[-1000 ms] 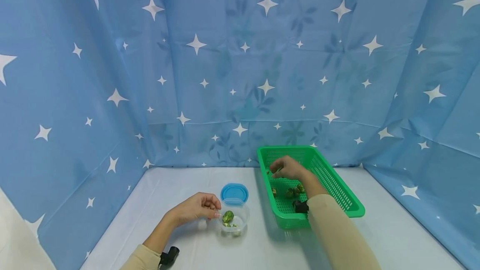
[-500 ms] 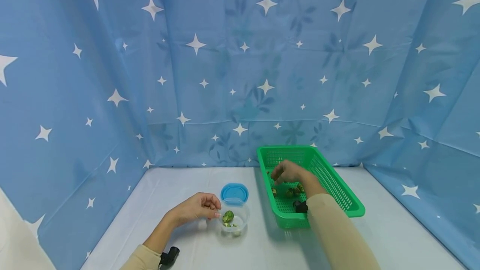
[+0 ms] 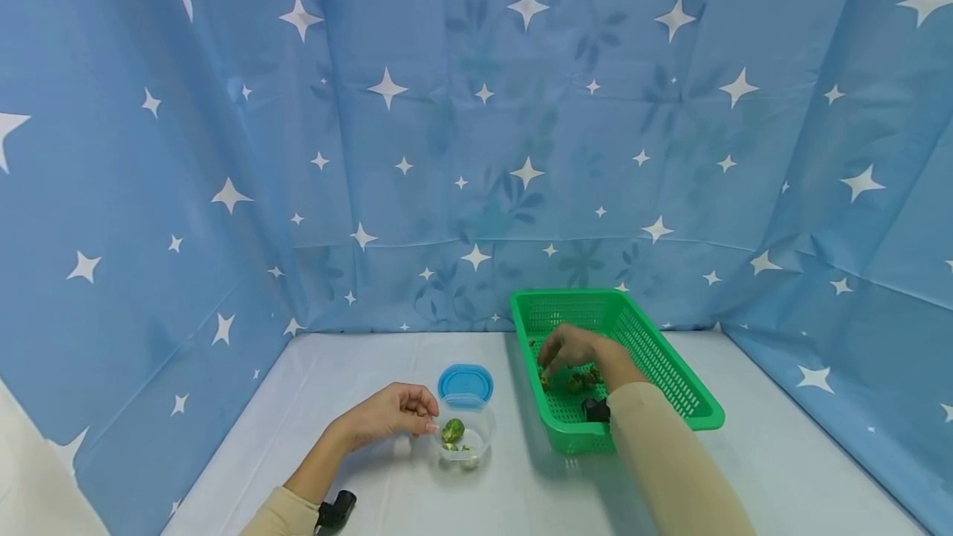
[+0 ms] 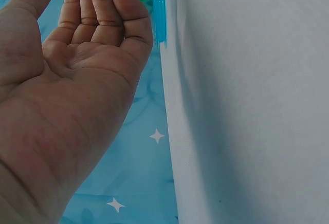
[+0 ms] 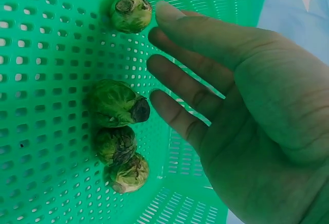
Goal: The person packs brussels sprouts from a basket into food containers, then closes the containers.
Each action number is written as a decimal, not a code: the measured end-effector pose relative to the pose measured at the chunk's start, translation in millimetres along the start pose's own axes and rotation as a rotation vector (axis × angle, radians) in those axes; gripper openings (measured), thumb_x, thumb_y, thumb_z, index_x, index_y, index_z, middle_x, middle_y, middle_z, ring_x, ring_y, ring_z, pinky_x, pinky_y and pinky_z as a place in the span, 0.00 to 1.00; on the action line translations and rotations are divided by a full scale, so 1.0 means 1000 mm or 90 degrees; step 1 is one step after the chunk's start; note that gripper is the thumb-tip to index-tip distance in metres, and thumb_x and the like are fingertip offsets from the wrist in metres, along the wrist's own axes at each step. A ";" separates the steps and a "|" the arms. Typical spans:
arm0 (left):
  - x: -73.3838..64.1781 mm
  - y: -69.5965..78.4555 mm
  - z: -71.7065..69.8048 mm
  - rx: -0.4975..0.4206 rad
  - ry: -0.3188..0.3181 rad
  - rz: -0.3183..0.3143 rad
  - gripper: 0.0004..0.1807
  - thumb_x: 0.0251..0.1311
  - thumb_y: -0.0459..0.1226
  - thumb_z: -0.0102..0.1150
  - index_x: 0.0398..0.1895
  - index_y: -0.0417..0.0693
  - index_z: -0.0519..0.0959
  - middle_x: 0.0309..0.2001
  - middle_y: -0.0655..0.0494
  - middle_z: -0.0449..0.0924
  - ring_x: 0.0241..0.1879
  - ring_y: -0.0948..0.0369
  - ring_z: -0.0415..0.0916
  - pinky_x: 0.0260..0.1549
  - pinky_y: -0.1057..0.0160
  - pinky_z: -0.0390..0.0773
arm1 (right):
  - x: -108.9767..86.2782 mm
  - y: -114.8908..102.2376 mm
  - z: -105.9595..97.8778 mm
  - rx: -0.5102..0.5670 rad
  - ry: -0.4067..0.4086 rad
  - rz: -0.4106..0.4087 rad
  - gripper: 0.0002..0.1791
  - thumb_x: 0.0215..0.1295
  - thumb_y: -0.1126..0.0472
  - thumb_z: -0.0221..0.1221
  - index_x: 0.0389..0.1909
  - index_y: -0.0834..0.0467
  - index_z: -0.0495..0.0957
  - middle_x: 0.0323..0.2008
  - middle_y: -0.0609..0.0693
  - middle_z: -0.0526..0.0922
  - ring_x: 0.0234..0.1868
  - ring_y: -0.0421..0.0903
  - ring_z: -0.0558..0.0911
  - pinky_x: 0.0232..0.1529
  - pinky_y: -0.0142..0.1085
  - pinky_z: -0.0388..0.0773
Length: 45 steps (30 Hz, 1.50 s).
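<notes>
In the head view, a clear round container (image 3: pixel 480 439) holds Brussels sprouts (image 3: pixel 452 430). My left hand (image 3: pixel 393 416) is at its left rim, fingers loosely bent and thumb tip at the edge; the left wrist view shows the palm and relaxed fingers (image 4: pixel 95 23) with nothing gripped. My right hand (image 5: pixel 257 95) reaches into a green perforated basket (image 3: pixel 562 437), fingers spread. Its thumb tip is close beside one sprout (image 5: pixel 131 14) but a small gap shows. A larger sprout (image 5: pixel 114 102) and two smaller, browner ones (image 5: pixel 129 173) lie lined up below the fingertips.
A blue lid (image 3: pixel 466 384) lies on the white tabletop (image 3: pixel 357 366) just behind the container. Blue star-patterned curtains (image 3: pixel 476 147) enclose the back and sides. The basket's raised walls surround the right hand.
My right hand has lowered into the basket and come closer to the sprout by the left wall. The left hand and container have stayed put.
</notes>
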State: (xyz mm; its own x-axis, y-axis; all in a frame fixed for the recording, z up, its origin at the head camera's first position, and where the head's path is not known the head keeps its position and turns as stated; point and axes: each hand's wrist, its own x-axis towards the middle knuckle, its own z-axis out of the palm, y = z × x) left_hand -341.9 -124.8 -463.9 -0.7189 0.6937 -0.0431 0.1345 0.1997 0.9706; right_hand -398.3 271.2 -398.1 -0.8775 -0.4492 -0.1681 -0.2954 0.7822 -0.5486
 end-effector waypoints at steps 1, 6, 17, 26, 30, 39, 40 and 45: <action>0.000 0.000 0.000 0.001 0.000 0.001 0.20 0.66 0.36 0.69 0.52 0.29 0.77 0.35 0.57 0.81 0.33 0.63 0.76 0.35 0.62 0.78 | 0.000 0.000 0.000 -0.001 -0.006 0.000 0.13 0.66 0.64 0.70 0.50 0.58 0.88 0.52 0.55 0.89 0.57 0.58 0.85 0.57 0.52 0.83; 0.000 0.000 0.000 0.001 0.001 0.002 0.19 0.66 0.36 0.69 0.51 0.29 0.77 0.35 0.57 0.81 0.33 0.63 0.76 0.35 0.62 0.79 | -0.001 -0.002 0.000 -0.008 -0.021 0.002 0.13 0.64 0.64 0.72 0.50 0.58 0.89 0.52 0.55 0.89 0.57 0.58 0.85 0.58 0.52 0.82; -0.001 0.001 0.001 -0.001 -0.002 0.005 0.20 0.66 0.36 0.70 0.51 0.29 0.77 0.35 0.57 0.81 0.33 0.64 0.76 0.36 0.62 0.79 | -0.007 -0.006 0.003 -0.041 -0.031 0.049 0.06 0.64 0.65 0.71 0.40 0.53 0.90 0.43 0.44 0.89 0.53 0.50 0.85 0.57 0.53 0.83; -0.001 0.001 0.001 0.001 0.002 0.003 0.18 0.67 0.35 0.69 0.51 0.29 0.77 0.35 0.57 0.81 0.33 0.64 0.76 0.35 0.62 0.79 | -0.010 -0.011 0.004 -0.060 -0.044 0.089 0.06 0.63 0.63 0.72 0.40 0.51 0.89 0.41 0.43 0.87 0.45 0.43 0.83 0.51 0.49 0.84; -0.001 0.002 0.001 0.002 0.002 0.002 0.18 0.67 0.34 0.68 0.51 0.29 0.77 0.35 0.57 0.81 0.33 0.64 0.76 0.35 0.62 0.79 | -0.009 -0.010 0.003 -0.060 -0.052 0.090 0.07 0.64 0.64 0.72 0.40 0.51 0.89 0.41 0.43 0.87 0.45 0.43 0.83 0.50 0.49 0.84; -0.001 0.001 0.001 0.001 0.003 -0.001 0.20 0.66 0.36 0.70 0.51 0.29 0.77 0.35 0.57 0.81 0.33 0.63 0.76 0.35 0.61 0.79 | -0.008 -0.008 0.003 -0.056 -0.066 0.103 0.06 0.64 0.63 0.72 0.37 0.48 0.89 0.41 0.42 0.86 0.45 0.44 0.83 0.50 0.49 0.84; 0.000 0.001 0.001 0.001 0.002 -0.001 0.20 0.65 0.37 0.70 0.51 0.29 0.77 0.35 0.57 0.81 0.33 0.63 0.76 0.35 0.61 0.79 | -0.008 -0.008 0.003 -0.056 -0.066 0.103 0.06 0.64 0.63 0.71 0.37 0.48 0.89 0.41 0.42 0.86 0.45 0.44 0.83 0.50 0.50 0.84; 0.000 0.000 0.000 0.001 0.003 0.000 0.20 0.65 0.37 0.71 0.51 0.29 0.77 0.35 0.56 0.81 0.33 0.62 0.76 0.35 0.61 0.79 | -0.008 -0.008 0.003 -0.055 -0.059 0.097 0.06 0.66 0.64 0.70 0.38 0.50 0.88 0.41 0.42 0.86 0.48 0.45 0.82 0.52 0.51 0.84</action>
State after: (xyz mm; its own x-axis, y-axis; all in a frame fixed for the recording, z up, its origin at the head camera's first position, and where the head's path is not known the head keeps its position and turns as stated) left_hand -341.8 -124.2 -463.6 -0.7218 0.6908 -0.0426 0.1356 0.2015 0.9701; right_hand -387.8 267.3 -395.1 -0.8774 -0.3571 -0.3204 -0.1962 0.8766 -0.4394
